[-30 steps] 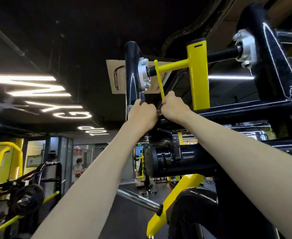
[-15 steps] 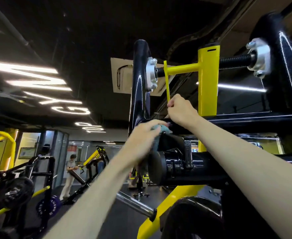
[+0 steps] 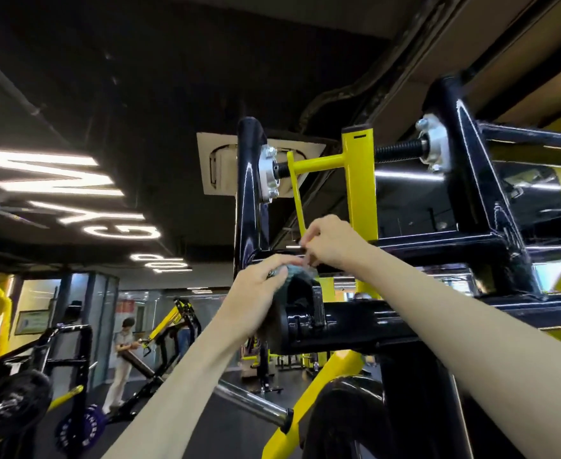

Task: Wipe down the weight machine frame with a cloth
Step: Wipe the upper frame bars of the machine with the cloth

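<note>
The weight machine frame is glossy black tubing with a yellow upright and a threaded rod across the top. My left hand grips a teal cloth and holds it against the black bracket just below the frame's crossbar. My right hand is raised beside it, its fingers curled and pinching at the upper edge of the cloth near the thin yellow strut. Most of the cloth is hidden by my left hand.
A thick black cylinder juts out below my hands, with a chrome bar and a yellow arm under it. Another person stands at a yellow and black machine at the lower left. Lit ceiling letters glow overhead.
My left hand dropped from beside the right hand down onto the black bracket, and the teal cloth came into view under it. My right hand stayed near the yellow strut.
</note>
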{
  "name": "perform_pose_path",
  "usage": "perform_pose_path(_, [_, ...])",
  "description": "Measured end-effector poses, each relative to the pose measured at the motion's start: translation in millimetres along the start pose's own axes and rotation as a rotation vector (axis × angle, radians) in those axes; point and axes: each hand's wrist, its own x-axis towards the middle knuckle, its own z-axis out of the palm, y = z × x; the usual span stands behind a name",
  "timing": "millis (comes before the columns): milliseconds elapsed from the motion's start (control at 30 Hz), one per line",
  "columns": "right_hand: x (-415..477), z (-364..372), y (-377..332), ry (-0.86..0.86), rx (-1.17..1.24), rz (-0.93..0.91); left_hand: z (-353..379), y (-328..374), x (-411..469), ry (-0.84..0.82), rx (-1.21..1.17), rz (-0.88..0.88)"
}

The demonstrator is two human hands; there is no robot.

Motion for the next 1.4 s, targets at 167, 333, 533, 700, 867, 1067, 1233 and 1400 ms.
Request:
perform_pose_path(167, [-29.3,0.2,4.1,-0.272,-0.144,0.119,-1.2,3.1,10.5,0.001,0.012,-0.036])
perform_pose_path(333, [-46.9,-4.4,4.2,-0.250,-0.177,0.112,1.8,9.6,-16.2,0.054,0.013,-0.086])
perform_pose_path(533, [-44.2,-2.0,6.2,-0.220,-0.243,0.081,2.3,5.8,-12.8,0.057,0.135,-0.251])
perform_pose_path(700, [-43.6,1.7,8.4,-0.213,-0.207,0.082,4.4,12.5,-19.2,0.078,-0.024,-0.297])
perform_pose_path(867, [-43.2,5.2,8.6,-0.156,-0.230,0.058,8.9,28.7,-25.1,0.119,-0.212,-0.168])
perform_pose_path(1067, [-36.6,6.7,12.1,-0.146,-0.209,0.030,0.0,32.1,21.1,0.008,-0.063,-0.217])
perform_pose_path(1233, [-46.0,0.8,17.0,0.199,0.019,0.020,11.0,62.6,38.8,-0.229,0.345,-0.259])
perform_pose_path(1400, [-59.1,-14.2,20.0,0.266,0.106,0.009,13.0,110.7,25.0,-0.355,0.468,-0.273])
